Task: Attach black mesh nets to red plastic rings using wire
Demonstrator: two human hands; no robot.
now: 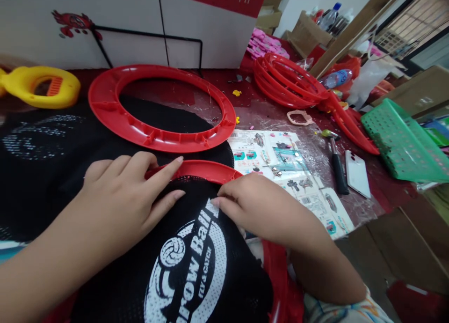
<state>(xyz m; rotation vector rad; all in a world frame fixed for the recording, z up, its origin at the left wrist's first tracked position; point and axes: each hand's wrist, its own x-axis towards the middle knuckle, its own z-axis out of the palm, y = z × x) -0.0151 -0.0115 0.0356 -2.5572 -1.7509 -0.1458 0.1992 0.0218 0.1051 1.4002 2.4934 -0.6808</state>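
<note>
Right up close, a black net cloth with a white ball logo, spread across a red ring at the near edge of the table. Pressed flat on that cloth from the left, the left hand: fingers straight and spread, gripping nothing, forefinger lying along the ring's red rim, the next finger just below it on the net. In from the right, the right hand, fingers curled down, tips on the cloth right at the rim, almost meeting the left fingertips. Pinching the net or only pushing on it? Cannot tell, with the thumb tucked out of sight.

Just beyond the hands, a second red ring, bare and lying flat, partly on a heap of black net. To the right of it, printed paper sheets under clear plastic, then a hammer and a white phone side by side, nearly touching. Further right, a green basket, lying tilted.

Far left, a yellow plastic toy. Back on the right, a stack of red rings, leaning, with a bottle just beside it. At the very back, a white box with red print, upright along the table's far edge.
</note>
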